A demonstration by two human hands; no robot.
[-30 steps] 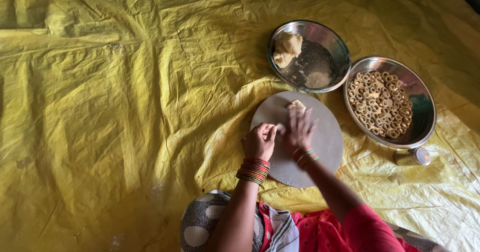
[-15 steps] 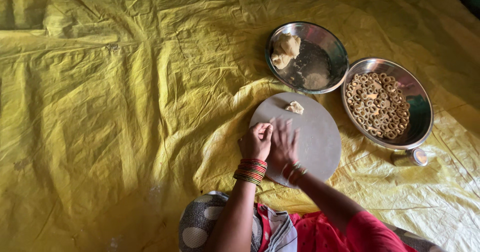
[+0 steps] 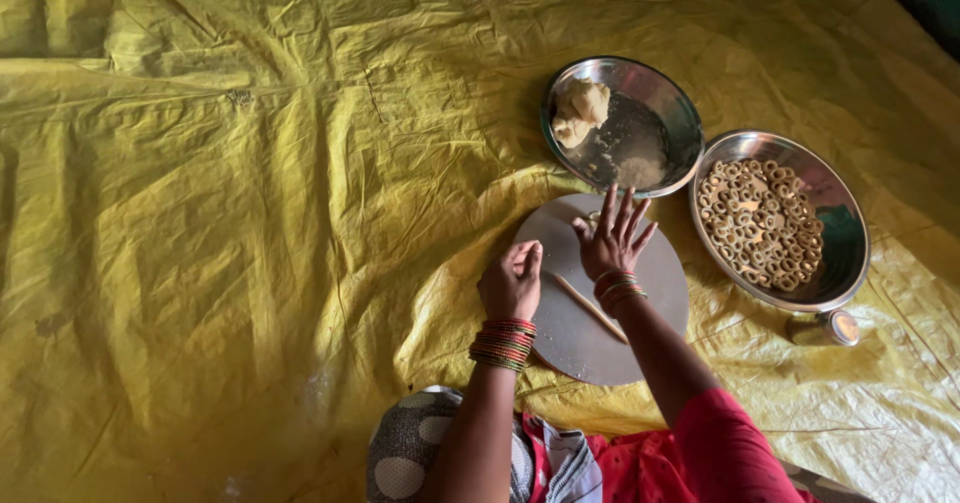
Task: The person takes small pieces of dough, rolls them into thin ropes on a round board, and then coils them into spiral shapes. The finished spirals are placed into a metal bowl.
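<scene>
- The right hand (image 3: pixel 608 246) lies flat with its fingers spread, palm down on the round grey rolling board (image 3: pixel 650 293), gripping nothing.
- The left hand (image 3: pixel 510 283) is loosely curled at the board's left edge; whether it pinches anything cannot be told.
- A thin pale rope of rolled dough (image 3: pixel 588 306) lies on the board, running slantwise from between the two hands toward the right forearm.
- A small bit of pale dough (image 3: pixel 592 219) shows on the board just beyond the right hand's fingertips.
- Both wrists carry stacked red and gold bangles (image 3: pixel 503 343).
- A round steel plate (image 3: pixel 668 113) sits just beyond the board, with a lump of pale dough (image 3: pixel 581 111) at its left side.
- A second round steel bowl (image 3: pixel 838 253) lies to the right of the board, filled with many small dough rings (image 3: pixel 758 225).
- A small metal-lidded jar (image 3: pixel 830 328) lies near that bowl's lower rim.
- Everything rests on a crumpled yellow plastic sheet (image 3: pixel 250 213) spread over the floor.
</scene>
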